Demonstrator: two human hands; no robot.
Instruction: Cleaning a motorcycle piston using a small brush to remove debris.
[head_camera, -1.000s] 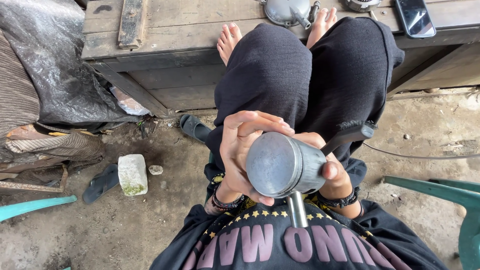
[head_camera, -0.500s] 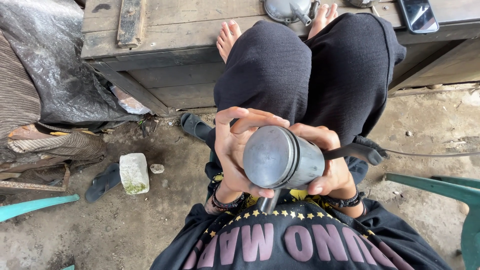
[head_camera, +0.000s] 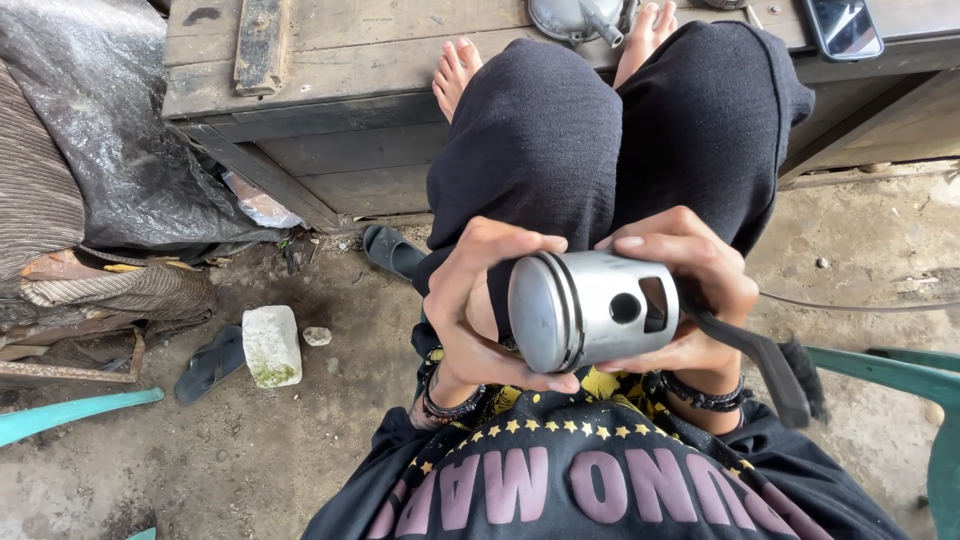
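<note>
Item: metal piston (head_camera: 590, 308), grey, ringed grooves near the crown, pin hole in the side. You are holding it just above your lap, and you are now turning it sideways: half a second ago the flat crown was facing you; now the crown is pointing left and the skirt with its round hole is showing. The side is coming under your eye for working, as it reads.

Left hand (head_camera: 475, 305): you are clasping the crown end, fingers curled round the rim, thumb beneath.

Right hand (head_camera: 690, 290): you are gripping the skirt end, and the same hand is pinning a dark brush (head_camera: 770, 365) whose bristled head is sticking out to the lower right. It has swung lower than it was a moment ago.

Below: your knees in black cloth (head_camera: 600, 140), drawn up.

Floor: a whitish stone block (head_camera: 270, 345) and a dark sandal (head_camera: 212, 362) are lying to the left.

Farther: your bare feet are resting on a wooden table (head_camera: 330, 60); a phone (head_camera: 845, 27) is lying on it at the right.
</note>
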